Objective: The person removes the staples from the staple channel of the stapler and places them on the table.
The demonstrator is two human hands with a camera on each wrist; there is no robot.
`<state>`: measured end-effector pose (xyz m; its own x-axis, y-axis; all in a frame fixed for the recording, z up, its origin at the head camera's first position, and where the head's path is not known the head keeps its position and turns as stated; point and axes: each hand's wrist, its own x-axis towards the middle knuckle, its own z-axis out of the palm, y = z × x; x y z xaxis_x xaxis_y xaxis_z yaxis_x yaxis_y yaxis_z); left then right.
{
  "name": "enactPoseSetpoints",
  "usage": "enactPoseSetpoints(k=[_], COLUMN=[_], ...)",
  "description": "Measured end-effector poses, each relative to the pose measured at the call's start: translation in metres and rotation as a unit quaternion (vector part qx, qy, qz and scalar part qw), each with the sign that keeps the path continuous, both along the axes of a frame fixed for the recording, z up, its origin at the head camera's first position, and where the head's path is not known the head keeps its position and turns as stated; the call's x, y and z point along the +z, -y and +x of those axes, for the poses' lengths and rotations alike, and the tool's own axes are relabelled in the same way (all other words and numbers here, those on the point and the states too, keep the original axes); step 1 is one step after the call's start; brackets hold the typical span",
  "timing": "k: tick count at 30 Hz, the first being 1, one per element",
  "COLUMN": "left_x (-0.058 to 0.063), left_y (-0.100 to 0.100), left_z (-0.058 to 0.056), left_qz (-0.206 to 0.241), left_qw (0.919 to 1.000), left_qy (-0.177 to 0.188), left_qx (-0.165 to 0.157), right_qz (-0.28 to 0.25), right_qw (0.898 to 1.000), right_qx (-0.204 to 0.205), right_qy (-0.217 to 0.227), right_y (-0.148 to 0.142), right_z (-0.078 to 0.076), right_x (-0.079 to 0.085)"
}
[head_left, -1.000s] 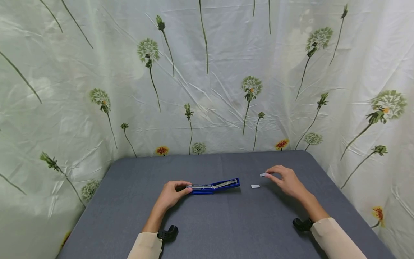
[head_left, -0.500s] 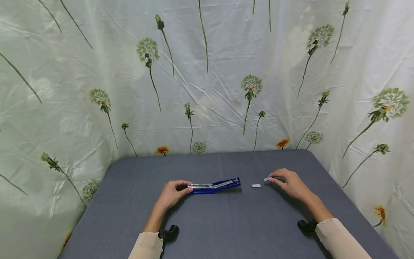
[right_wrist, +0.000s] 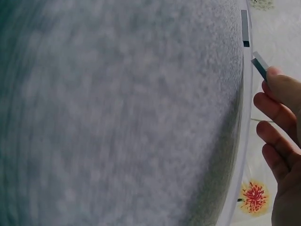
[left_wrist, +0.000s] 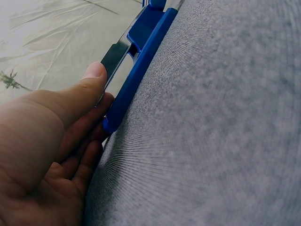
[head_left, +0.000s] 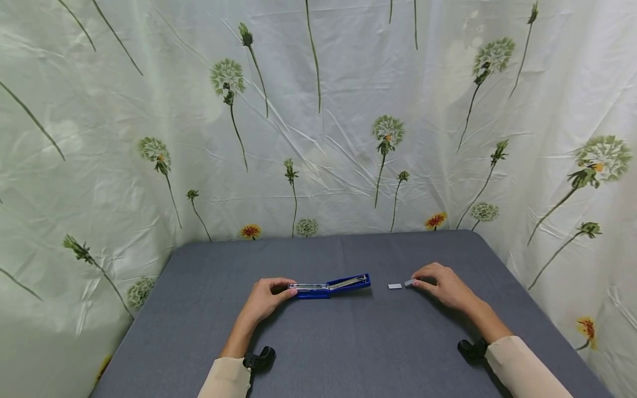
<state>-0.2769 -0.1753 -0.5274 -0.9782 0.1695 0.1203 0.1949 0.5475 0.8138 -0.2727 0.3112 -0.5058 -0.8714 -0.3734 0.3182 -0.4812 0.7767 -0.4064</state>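
A blue stapler [head_left: 313, 294] lies folded wide on the grey table, its metal staple channel facing up and its top cover tipped back to the right. My left hand [head_left: 266, 301] grips its left end between thumb and fingers, as the left wrist view also shows, with the thumb on the metal channel [left_wrist: 115, 59]. In my right hand [head_left: 445, 284] a short strip of staples [right_wrist: 259, 66] is pinched between thumb and index finger, just above the table. A second staple strip [head_left: 395, 286] lies flat, between the stapler and my right hand.
The grey cloth-covered table [head_left: 348, 342] reaches back to a white curtain [head_left: 338, 138] printed with dandelions. Each wrist wears a black strap-on camera mount [head_left: 260, 359].
My right hand has drawn the pinched staple strip slightly toward me, down beside the strip on the table. The left hand and stapler stay in place.
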Motion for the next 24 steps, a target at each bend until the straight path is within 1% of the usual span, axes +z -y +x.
enactPoseSetpoints(k=[6,16,24], left_x=[0.0,-0.001,-0.0006], left_y=[-0.0007,-0.0005,0.0001], left_z=[0.0004,-0.0003,-0.0005], left_qz=[0.001,0.0,0.007], left_qw=[1.0,1.0,1.0], left_qy=[-0.002,-0.002,0.003], left_qx=[0.0,0.001,-0.003], right_qz=[0.008,0.055,0.1], right_qw=[1.0,0.998,0.995], right_qx=[0.003,-0.01,-0.005], right_qy=[-0.001,0.007,-0.012], right_y=[0.0003,-0.0013,0.0005], right_z=[0.0004,0.0027,0.0014], right_x=[-0.0035,-0.0016,-0.0023])
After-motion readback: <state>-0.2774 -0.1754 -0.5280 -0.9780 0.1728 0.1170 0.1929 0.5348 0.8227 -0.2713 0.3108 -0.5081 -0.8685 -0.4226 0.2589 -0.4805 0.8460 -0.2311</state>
